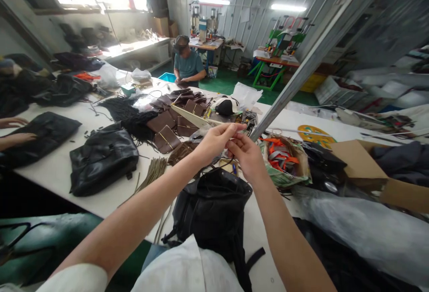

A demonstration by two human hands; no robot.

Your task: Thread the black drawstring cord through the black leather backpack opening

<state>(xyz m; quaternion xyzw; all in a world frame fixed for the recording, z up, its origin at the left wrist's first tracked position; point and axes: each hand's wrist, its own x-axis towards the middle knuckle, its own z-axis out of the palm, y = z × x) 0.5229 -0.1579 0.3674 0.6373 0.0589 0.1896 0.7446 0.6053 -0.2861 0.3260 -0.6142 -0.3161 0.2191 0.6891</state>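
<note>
Item: black open-topped bag of soft fabric or leather (211,214), one. Location: on the white desk (55,171), directly before the wearer, its mouth facing up, its lower side near the wearer's body; a loose black strap (256,258) is being left trailing at its right.

Handling, as judged: light to moderate in weight — the contents, if any, are being hidden by the dark mouth. The walls are sagging and creasing, so a soft, floppy body is being suggested, easily collapsed and hardly fragile. Slipperiness is being judged slight. The surest hold is being offered by the rim, taken at both sides of the mouth; the loose strap is being rated a poor grip, since the body would likely swing and fold.

Hands, two: the left hand (218,139) and the right hand (246,151) are being held together above the bag's far rim, fingers bent and tips nearly meeting. A thin dark cord (228,163) is apparently being shown just below; whether it is being pinched, and how tightly the fingers are being closed, cannot be told.

Adjacent stock: a bundle of thin olive strips (156,169), left; flat brown leather-like pieces (166,139), beyond; a crumpled sack of orange and grey straps (283,158), right.
</note>
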